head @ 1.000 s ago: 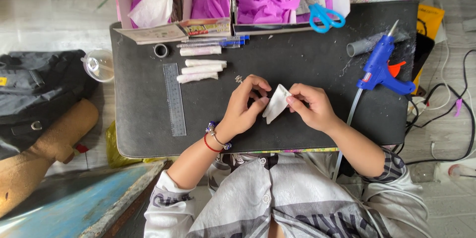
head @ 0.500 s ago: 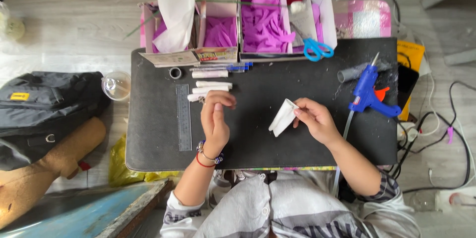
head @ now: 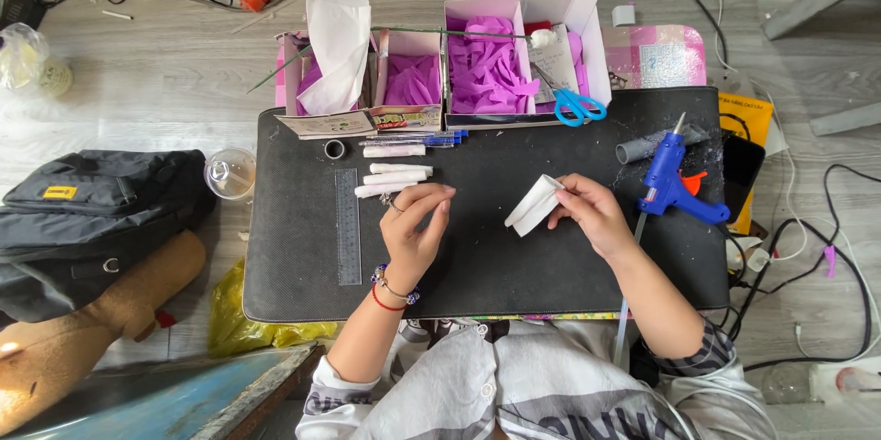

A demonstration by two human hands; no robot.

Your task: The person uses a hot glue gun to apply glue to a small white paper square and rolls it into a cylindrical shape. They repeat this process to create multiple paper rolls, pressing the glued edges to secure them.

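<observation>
We see the folded white paper piece (head: 532,206) held just above the middle of the black mat (head: 514,266), pinched at its right edge between thumb and fingertips of the right hand (head: 592,212). The left hand (head: 415,224) is over at the left, its fingers drawn together at the near end of a white paper roll (head: 389,189); whether it grips the roll we cannot tell. Two more white rolls (head: 396,159) lie just beyond, then blue pens (head: 413,139). A clear ruler (head: 347,227) lies left of that hand. Right of the paper sits a blue glue gun (head: 674,185). At the far edge, blue scissors (head: 578,108) lie against boxes of purple tissue (head: 486,73).
</observation>
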